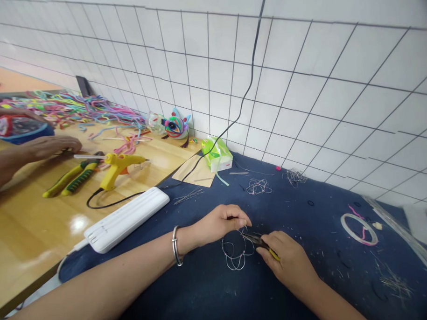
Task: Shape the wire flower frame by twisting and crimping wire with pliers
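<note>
My left hand [221,221], with a metal bangle on the wrist, pinches the top of a thin looped wire frame [236,252] lying on the dark blue cloth [307,231]. My right hand [285,259] grips small pliers [258,240] with yellow handles, their jaws closed on the wire next to my left fingertips. The wire's loops hang below and between both hands.
A white power strip [126,218], a yellow glue gun [117,167] and green-yellow pliers [72,179] lie on the wooden table at left, where another person's hand [47,146] rests. Coloured pipe cleaners [71,109], a green box [216,155], wire scraps [259,186] and a tape ring [359,228] lie around.
</note>
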Action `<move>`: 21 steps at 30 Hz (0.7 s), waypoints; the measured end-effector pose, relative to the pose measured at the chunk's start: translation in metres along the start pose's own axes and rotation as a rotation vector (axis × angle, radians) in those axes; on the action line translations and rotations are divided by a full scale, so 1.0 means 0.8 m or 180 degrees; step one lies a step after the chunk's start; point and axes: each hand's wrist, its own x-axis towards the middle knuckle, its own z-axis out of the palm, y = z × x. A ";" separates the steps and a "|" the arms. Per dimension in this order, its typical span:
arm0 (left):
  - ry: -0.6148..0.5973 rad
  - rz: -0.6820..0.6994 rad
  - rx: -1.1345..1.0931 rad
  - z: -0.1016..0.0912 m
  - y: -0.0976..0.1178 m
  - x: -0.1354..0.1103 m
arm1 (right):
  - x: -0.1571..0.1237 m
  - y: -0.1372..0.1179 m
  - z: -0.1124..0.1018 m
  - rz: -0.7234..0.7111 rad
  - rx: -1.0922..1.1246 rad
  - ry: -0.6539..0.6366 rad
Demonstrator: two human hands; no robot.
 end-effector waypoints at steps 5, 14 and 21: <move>0.0035 -0.0467 -0.0779 0.004 -0.004 -0.001 | 0.000 0.001 0.001 -0.0056 -0.0122 -0.0027; 0.0507 -0.0490 -0.1030 0.013 -0.010 -0.001 | 0.003 -0.003 -0.004 -0.0210 -0.0455 0.0113; 0.0721 -0.0248 -0.0991 0.020 -0.011 -0.003 | 0.003 -0.003 -0.006 -0.0202 -0.0532 0.0170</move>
